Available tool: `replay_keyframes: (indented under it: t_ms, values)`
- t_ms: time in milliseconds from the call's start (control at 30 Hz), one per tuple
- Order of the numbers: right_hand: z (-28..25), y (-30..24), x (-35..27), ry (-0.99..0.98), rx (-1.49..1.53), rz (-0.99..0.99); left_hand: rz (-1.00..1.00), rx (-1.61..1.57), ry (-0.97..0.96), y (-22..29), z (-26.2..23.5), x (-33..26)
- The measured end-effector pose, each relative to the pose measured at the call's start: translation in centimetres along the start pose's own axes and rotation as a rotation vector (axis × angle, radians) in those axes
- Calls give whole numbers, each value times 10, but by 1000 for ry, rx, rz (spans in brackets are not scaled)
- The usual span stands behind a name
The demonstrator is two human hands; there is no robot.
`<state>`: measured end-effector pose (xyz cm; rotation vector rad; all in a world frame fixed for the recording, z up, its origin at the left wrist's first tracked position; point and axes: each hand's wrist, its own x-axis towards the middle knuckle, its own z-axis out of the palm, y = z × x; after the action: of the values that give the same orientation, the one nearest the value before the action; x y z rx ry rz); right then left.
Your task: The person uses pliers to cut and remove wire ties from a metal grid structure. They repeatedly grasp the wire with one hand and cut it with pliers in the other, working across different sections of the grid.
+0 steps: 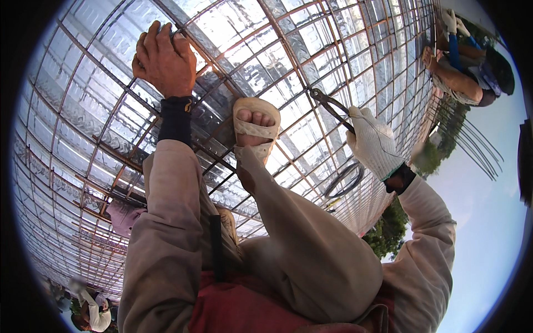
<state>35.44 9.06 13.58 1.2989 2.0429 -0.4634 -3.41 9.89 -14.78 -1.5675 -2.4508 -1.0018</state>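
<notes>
My right hand (373, 141), in a white knitted glove, is closed round the handles of dark steel pincers (335, 106). Their jaws meet the rebar mesh (276, 23) at a bar crossing; whether they grip wire there is too small to tell. To the left, my bare left hand (166, 62) lies over the bars, its fingers apart and slightly bent, holding no tool. A dark band covers that wrist. Between the hands, my sandalled foot (256, 126) stands on the mesh.
Shiny ribbed metal decking (227, 39) lies beneath the bars. A dark wire coil (344, 180) rests right of my knee; purple cloth (124, 217) lies at left. Bar ends (472, 136) jut out at right. Co-workers crouch upper right (472, 72) and lower left (95, 313).
</notes>
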Motion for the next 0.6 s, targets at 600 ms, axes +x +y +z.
replay_keyframes:
  t_ms: [600]
  values:
    - [2, -10, -7, -496, 1079, 521, 38, 12, 31, -1, -4, -1]
